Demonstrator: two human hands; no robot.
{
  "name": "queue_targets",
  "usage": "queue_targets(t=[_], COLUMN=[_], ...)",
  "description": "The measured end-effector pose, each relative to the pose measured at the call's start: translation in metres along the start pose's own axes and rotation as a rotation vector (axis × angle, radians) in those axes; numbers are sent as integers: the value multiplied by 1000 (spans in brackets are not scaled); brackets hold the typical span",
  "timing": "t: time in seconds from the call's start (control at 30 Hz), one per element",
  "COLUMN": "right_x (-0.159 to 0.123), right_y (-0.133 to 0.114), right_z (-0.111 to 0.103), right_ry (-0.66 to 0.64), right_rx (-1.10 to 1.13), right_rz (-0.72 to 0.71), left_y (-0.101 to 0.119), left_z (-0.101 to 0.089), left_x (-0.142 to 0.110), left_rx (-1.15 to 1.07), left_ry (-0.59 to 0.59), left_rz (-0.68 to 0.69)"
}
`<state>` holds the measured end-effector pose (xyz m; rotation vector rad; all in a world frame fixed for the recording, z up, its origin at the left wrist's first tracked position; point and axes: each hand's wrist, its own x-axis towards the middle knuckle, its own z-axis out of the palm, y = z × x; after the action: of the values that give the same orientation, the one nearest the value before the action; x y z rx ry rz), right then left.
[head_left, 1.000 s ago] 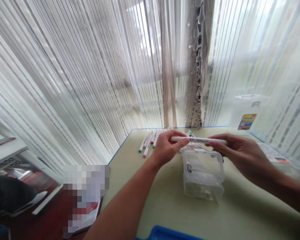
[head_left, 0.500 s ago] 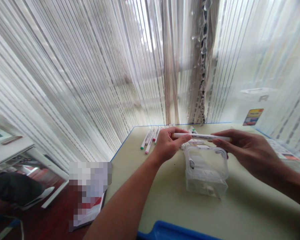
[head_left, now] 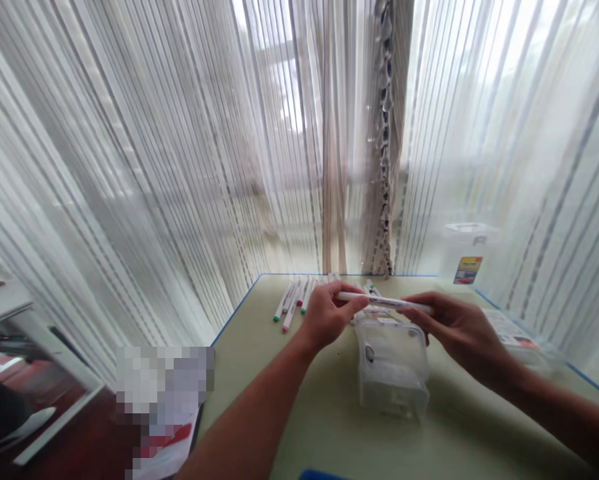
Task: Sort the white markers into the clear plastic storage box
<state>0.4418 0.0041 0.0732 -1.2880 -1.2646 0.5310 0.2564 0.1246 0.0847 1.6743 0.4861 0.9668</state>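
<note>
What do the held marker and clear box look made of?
Marker: probably plastic; smooth, evenly white barrel with dark print, finish unclear.
Box: likely rigid plastic, slightly glossy; the pale green table shows through, edges look whitish.

I take this for a room in a home, though I can't tell which one. String curtains [head_left: 179,167] sweep from nine o'clock through twelve to three, with daylight coming through from a window [head_left: 293,100] near twelve. I see a decorative bead strand [head_left: 385,87] at one, a table [head_left: 324,427] at six, white furniture [head_left: 4,303] towards nine and dark red floor [head_left: 86,440] around eight.
</note>
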Motion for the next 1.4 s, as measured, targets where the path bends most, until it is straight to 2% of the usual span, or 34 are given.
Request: queue_targets(t=[0.23, 0.37, 0.53, 0.7, 0.93, 1.13, 1.4], right_x=[0, 0, 2, 4, 5, 6, 3], right_y=[3, 1, 4, 7, -4, -3, 11], right_z=[0, 0, -1, -1, 1, 3, 4], right_ry=[23, 61, 50, 11, 20, 11, -75], right_rx=[-8, 15, 112, 239, 349, 340, 247], right_rz=[3, -11, 16, 61, 132, 162, 159], left_y=[-5, -4, 0, 4, 6, 5, 11], left_z=[1, 2, 2, -2, -5, -3, 0], left_x=[0, 0, 0, 0, 0, 1, -3], left_rx=[55, -57, -163, -110, -91, -130, -192], left_ry=[-24, -19, -13, -1, -3, 4, -6], left_rz=[28, 26, 36, 45, 63, 85, 61])
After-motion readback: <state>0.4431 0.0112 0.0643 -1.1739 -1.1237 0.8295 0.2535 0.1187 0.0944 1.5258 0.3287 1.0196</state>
